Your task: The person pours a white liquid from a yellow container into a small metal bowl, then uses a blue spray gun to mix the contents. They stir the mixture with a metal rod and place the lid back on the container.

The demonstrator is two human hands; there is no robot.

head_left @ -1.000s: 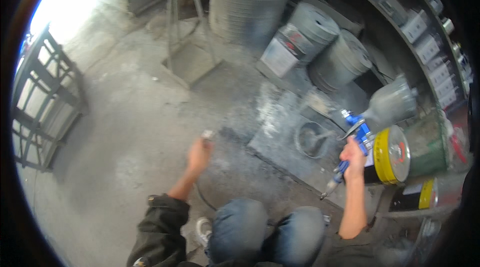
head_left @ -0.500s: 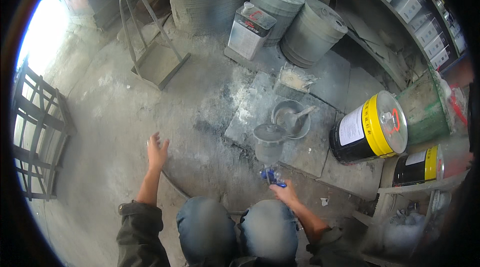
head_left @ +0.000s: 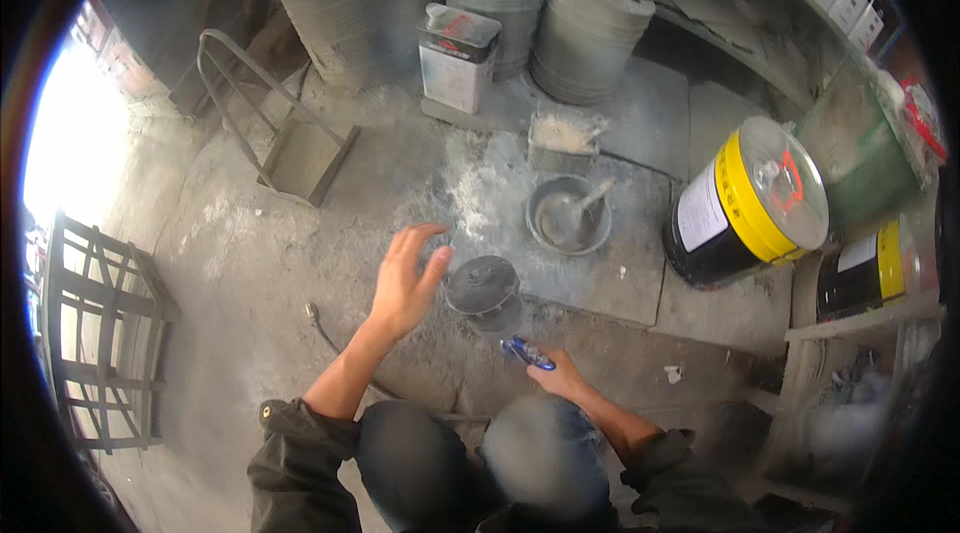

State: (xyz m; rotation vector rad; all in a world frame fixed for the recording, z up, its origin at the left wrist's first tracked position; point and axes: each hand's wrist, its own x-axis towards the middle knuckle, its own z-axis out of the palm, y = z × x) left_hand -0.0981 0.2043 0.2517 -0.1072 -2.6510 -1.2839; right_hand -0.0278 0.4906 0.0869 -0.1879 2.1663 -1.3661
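My right hand (head_left: 559, 374) grips the blue handle of a spray gun (head_left: 527, 353) low in front of my knees. A grey lidded cup (head_left: 487, 310) sits at the gun's upper end, its dark round lid facing up. My left hand (head_left: 403, 285) is open just left of that lid, thumb apart from the fingers, and seems not to touch it. Beyond the cup, a grey metal bowl (head_left: 539, 227) stands on the floor slab with a pale-handled tool (head_left: 592, 198) leaning in it. Behind the bowl is a dusty rectangular tin (head_left: 560, 159) with whitish stuff inside.
A black and yellow drum (head_left: 752, 195) stands right. Grey drums (head_left: 590, 48) and a square can (head_left: 457, 68) stand at the back. A looped-handle metal dustpan (head_left: 312, 155) lies left, beyond a slatted metal rack (head_left: 105, 323). A hose end (head_left: 313, 313) lies near my left forearm.
My left hand has moved right and forward, up beside the cup's lid. The spray gun and cup have shifted slightly left in view, still in my right hand. The view has tilted.
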